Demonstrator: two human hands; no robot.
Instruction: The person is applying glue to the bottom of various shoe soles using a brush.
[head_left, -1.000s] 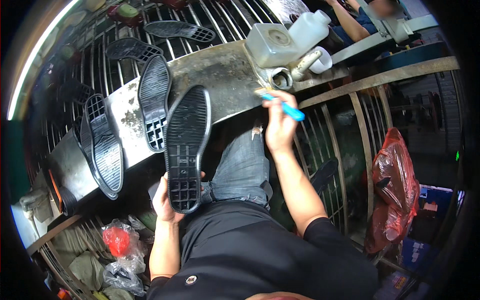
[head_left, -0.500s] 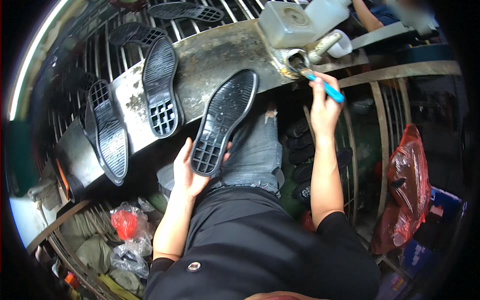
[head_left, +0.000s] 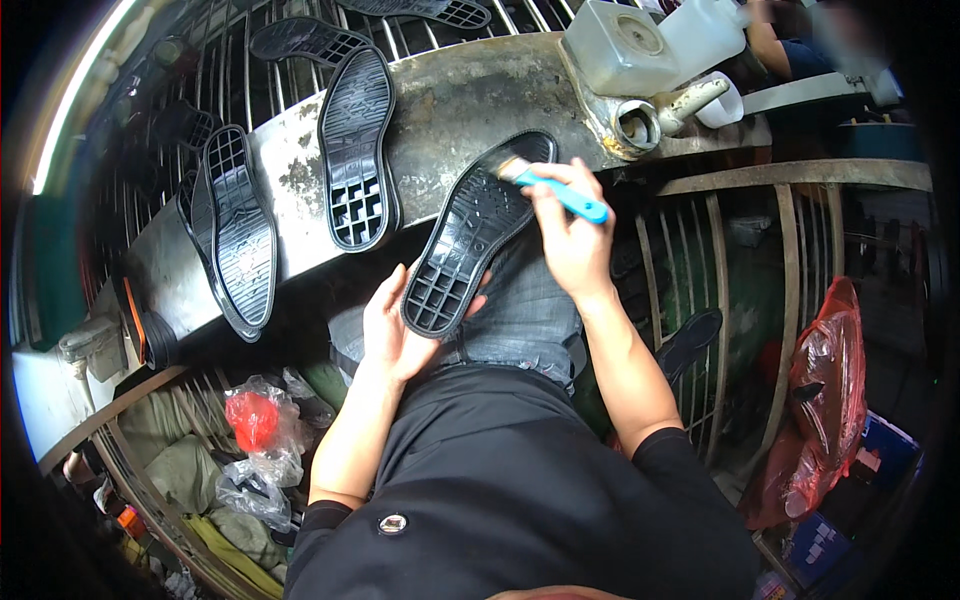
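Observation:
A black shoe sole (head_left: 478, 235) lies tilted across my left hand (head_left: 392, 325), its gridded heel end near my palm. My left fingers wrap the heel from below and behind, and the toe end reaches over the bench edge. In my right hand (head_left: 578, 232) is a brush with a blue handle (head_left: 575, 199). Its bristles (head_left: 512, 168) touch or hover just over the toe part of the sole; which of the two I cannot tell. A small round pot (head_left: 636, 127) with a stained rim stands on the bench, right of the brush.
Several more black soles (head_left: 358, 150) lie on the metal bench (head_left: 450, 90) and the rack of bars behind it. Plastic containers (head_left: 620, 50) stand at the back right. A red plastic bag (head_left: 825, 400) hangs at the right by a metal frame (head_left: 790, 230). Another person's arm (head_left: 765, 45) shows far right.
My right hand has brought the brush from the pot leftward to the toe part of the sole. The left hand still holds the sole; the whole view has shifted slightly.

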